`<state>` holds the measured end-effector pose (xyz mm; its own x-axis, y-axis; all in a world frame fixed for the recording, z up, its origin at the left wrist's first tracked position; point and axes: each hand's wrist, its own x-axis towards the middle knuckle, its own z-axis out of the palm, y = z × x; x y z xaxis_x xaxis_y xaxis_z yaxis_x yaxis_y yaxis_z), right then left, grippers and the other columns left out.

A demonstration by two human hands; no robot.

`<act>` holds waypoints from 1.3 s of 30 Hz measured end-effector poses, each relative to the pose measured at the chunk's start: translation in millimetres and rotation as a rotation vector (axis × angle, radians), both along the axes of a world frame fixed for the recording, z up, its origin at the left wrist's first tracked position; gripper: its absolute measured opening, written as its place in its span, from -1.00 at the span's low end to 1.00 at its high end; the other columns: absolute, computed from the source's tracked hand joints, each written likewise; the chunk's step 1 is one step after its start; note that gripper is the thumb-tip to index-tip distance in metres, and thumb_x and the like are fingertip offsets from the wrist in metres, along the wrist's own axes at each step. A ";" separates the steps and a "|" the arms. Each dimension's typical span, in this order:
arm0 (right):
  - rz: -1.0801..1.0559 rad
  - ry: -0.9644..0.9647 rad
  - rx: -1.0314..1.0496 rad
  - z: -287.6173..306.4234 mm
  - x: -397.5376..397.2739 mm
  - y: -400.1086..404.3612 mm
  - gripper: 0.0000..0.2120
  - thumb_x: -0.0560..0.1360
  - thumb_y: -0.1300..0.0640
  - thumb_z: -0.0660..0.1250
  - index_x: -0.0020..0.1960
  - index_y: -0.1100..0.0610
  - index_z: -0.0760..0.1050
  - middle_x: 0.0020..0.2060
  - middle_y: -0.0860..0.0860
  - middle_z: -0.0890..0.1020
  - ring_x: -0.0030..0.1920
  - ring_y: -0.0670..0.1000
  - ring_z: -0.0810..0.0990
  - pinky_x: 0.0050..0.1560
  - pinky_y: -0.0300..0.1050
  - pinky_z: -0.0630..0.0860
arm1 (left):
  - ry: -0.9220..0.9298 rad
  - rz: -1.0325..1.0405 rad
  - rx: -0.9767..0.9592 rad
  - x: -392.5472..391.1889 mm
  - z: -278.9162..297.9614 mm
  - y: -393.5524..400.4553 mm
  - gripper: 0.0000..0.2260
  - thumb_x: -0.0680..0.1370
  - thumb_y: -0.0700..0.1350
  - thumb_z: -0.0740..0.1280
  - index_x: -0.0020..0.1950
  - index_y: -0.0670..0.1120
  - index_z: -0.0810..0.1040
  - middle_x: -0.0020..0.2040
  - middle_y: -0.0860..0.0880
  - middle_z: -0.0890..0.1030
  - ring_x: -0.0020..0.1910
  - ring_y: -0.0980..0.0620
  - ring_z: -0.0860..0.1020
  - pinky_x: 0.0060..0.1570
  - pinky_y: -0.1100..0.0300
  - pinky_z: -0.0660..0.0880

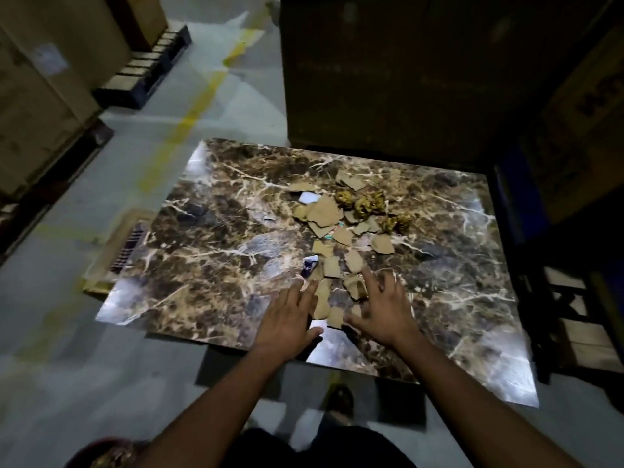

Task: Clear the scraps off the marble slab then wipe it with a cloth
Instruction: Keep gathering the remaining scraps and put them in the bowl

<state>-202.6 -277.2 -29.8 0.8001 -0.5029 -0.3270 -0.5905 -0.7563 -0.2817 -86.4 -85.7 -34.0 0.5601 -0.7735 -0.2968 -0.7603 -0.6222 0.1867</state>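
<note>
- Dim warehouse floor (111,349) surrounds you, pale concrete with a faded yellow line (189,116) running away toward the far end.
- Stacked cardboard boxes (40,79) sit on dark pallets (148,69) to your left, and a big dark crate (388,69) stands just behind the far edge of the slab.
- Your marble slab (209,258) lies flat in front of you, brown with white veins, glossy enough to throw back light at its near and left corners.
- Torn cardboard scraps (324,214) are strewn in a loose band from the slab's far middle down to its near edge, many overlapping one another.
- Crumpled gold foil balls (366,202) sit clustered on the far right side of that band, touching the brown pieces.
- One small white scrap (309,198) lies at the far left of the pile, and a shiny bluish bit (310,266) rests just beyond your left fingertips.
- Your left hand (290,319) lies flat on the slab, fingers straight and together, their tips touching the nearest brown pieces.
- Your right hand (385,309) is spread wide with fingers splayed, resting over the scraps at the near end; it holds nothing that you can see.
- Both hands sit close together with a few brown pieces between them.
- Your shoe (339,400) shows on the floor below the slab's near edge.
</note>
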 end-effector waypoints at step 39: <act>-0.079 0.138 0.073 -29.2 177.1 -176.1 -0.22 0.36 -0.57 0.27 0.48 -0.51 0.03 0.61 0.07 0.09 0.54 0.36 0.09 0.41 0.46 0.22 | 0.095 0.080 -0.147 247.0 -66.9 -171.8 -0.26 0.56 0.25 0.28 0.64 0.06 0.07 0.56 -0.13 0.25 0.50 -0.19 0.18 0.46 -0.11 0.23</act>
<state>-25.5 -453.3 -59.1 0.7040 -0.5337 -0.4685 -0.6842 -0.6864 -0.2464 160.5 -257.4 -100.9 0.5963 -0.7666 -0.2382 -0.6843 -0.6406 0.3483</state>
